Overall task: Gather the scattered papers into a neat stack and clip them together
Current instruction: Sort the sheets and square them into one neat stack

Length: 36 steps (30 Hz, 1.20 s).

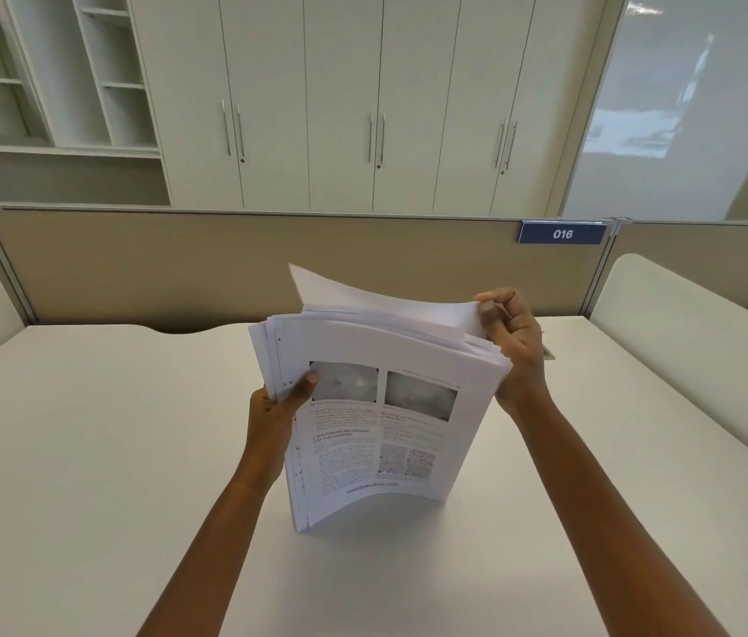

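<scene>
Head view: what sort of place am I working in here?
Probably an open-plan office: a white desk, a beige partition with a sign reading 016, and tall cabinets behind it.

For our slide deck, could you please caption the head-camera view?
Left hand grips and right hand pinches a stack of printed pages stood on edge on a white desk.

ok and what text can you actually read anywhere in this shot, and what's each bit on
"016": white on the blue plate on the desk partition.
"MALIGNANT MELANOMA OF THE CHOROID": heading on the front page of the paper stack.
"mebooksfree.com", roughly: foot of that page.
Body text, captions and page numbers there: too blurred to read.
</scene>
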Each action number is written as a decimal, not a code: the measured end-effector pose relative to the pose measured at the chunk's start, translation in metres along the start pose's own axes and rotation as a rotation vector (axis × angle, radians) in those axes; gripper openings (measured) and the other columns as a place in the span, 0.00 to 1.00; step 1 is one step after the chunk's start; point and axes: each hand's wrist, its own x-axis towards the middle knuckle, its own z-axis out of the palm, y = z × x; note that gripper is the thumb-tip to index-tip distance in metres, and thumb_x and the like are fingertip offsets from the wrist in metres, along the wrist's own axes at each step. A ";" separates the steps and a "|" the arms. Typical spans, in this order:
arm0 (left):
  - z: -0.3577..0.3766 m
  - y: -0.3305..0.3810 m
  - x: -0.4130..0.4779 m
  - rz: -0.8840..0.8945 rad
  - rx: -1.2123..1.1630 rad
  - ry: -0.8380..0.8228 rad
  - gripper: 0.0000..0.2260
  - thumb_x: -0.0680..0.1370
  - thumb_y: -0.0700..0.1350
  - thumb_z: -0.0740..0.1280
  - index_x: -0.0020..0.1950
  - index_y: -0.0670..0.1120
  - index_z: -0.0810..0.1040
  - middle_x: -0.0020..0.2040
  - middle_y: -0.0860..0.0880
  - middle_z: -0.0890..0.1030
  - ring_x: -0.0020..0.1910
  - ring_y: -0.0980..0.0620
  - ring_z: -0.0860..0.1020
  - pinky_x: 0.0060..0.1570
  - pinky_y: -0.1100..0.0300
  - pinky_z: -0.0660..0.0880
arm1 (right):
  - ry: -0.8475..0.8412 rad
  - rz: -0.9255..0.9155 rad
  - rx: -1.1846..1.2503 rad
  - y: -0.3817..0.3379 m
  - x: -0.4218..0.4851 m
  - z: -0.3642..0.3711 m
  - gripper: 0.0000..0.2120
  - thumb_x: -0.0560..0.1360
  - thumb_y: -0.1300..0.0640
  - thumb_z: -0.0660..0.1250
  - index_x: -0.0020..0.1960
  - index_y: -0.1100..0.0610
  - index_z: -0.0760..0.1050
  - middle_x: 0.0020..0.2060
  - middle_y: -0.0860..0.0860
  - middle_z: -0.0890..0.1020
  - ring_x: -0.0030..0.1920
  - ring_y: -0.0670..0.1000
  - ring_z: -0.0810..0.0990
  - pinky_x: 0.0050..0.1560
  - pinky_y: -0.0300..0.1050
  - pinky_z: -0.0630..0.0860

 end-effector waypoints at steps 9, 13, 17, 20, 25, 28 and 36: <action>-0.004 -0.001 0.006 0.085 0.020 -0.055 0.32 0.64 0.52 0.67 0.64 0.38 0.67 0.49 0.42 0.76 0.45 0.48 0.77 0.32 0.68 0.77 | -0.154 0.194 0.087 0.000 0.000 -0.010 0.08 0.77 0.56 0.55 0.41 0.54 0.70 0.37 0.50 0.72 0.34 0.45 0.72 0.29 0.32 0.72; -0.009 0.003 0.005 0.061 0.023 -0.105 0.37 0.51 0.66 0.73 0.53 0.47 0.75 0.39 0.53 0.81 0.39 0.53 0.80 0.32 0.68 0.77 | -0.086 0.197 0.176 -0.001 0.001 -0.015 0.10 0.79 0.58 0.53 0.41 0.54 0.69 0.34 0.46 0.74 0.31 0.41 0.73 0.28 0.30 0.72; -0.007 -0.001 0.005 0.046 0.003 -0.093 0.11 0.65 0.53 0.67 0.45 0.53 0.75 0.38 0.51 0.80 0.39 0.50 0.79 0.32 0.66 0.78 | -0.078 0.217 0.174 0.005 -0.002 -0.013 0.10 0.79 0.59 0.53 0.43 0.53 0.70 0.39 0.50 0.73 0.37 0.48 0.73 0.31 0.34 0.76; -0.002 -0.001 0.005 0.035 0.008 -0.033 0.09 0.66 0.50 0.63 0.45 0.53 0.74 0.39 0.50 0.79 0.38 0.51 0.78 0.33 0.65 0.77 | -0.063 0.190 0.139 0.014 -0.005 -0.011 0.09 0.79 0.58 0.54 0.45 0.52 0.72 0.40 0.51 0.74 0.39 0.49 0.74 0.34 0.35 0.77; 0.005 -0.004 0.004 0.034 -0.009 0.073 0.07 0.66 0.52 0.64 0.43 0.54 0.73 0.38 0.50 0.77 0.38 0.50 0.77 0.36 0.61 0.73 | -0.064 0.233 0.184 0.037 -0.023 -0.026 0.29 0.65 0.29 0.56 0.56 0.47 0.72 0.49 0.47 0.81 0.51 0.48 0.79 0.49 0.42 0.77; 0.006 -0.008 0.005 0.057 0.014 0.113 0.06 0.73 0.47 0.69 0.46 0.52 0.74 0.40 0.50 0.78 0.43 0.45 0.77 0.36 0.61 0.73 | -0.131 0.264 0.030 0.061 -0.046 -0.029 0.43 0.52 0.22 0.64 0.57 0.48 0.69 0.48 0.48 0.82 0.47 0.44 0.81 0.44 0.37 0.78; 0.003 -0.013 -0.003 0.122 0.070 0.085 0.49 0.55 0.73 0.68 0.70 0.52 0.59 0.53 0.57 0.74 0.48 0.58 0.77 0.33 0.71 0.77 | -0.011 0.245 -0.102 0.092 -0.066 -0.011 0.07 0.76 0.59 0.62 0.53 0.50 0.71 0.47 0.52 0.79 0.48 0.55 0.80 0.45 0.46 0.82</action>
